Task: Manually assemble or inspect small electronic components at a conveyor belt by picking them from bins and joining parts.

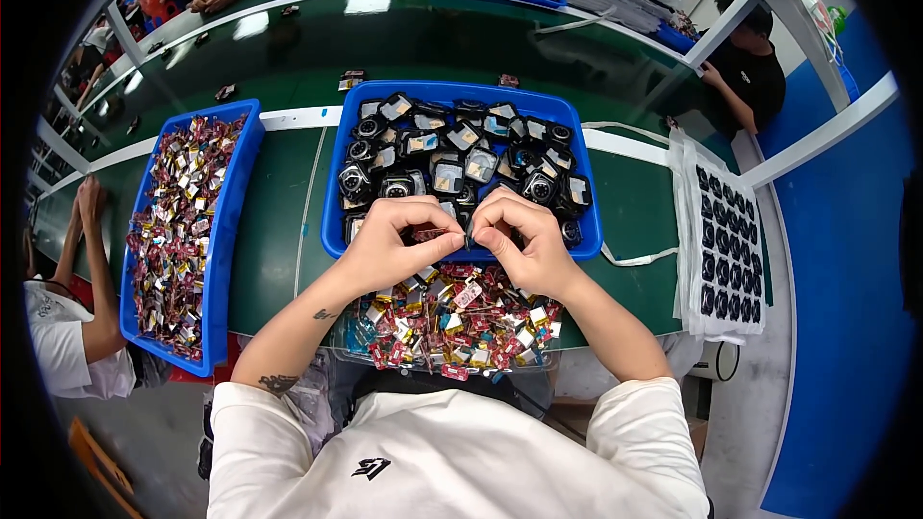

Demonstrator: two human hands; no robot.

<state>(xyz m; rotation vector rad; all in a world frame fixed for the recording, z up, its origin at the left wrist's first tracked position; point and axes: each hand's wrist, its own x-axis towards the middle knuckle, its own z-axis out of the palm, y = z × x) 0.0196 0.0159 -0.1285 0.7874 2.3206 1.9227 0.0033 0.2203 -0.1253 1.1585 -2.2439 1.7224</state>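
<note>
Over the near edge of a blue tray (588,135) my two hands meet, fingertips almost touching. My left hand (409,242) is closed in a pinch, and a bit of red circuit board (429,232) shows within its curled fingers. My right hand (527,242) pinches from the other side. Between the fingertips is a small dark part (469,238), mostly hidden, whose kind I cannot make out. Many black smartwatch cases (448,176) fill the tray. Just below my hands lies a heap of red circuit boards with silver batteries (468,296).
To the left stands a long blue tray (252,149) of circuit boards with batteries. A white tray with rows of black parts (728,250) lies at the right. A green conveyor belt (423,43) runs behind. Another person's hands (88,200) rest at far left; a person sits at far right.
</note>
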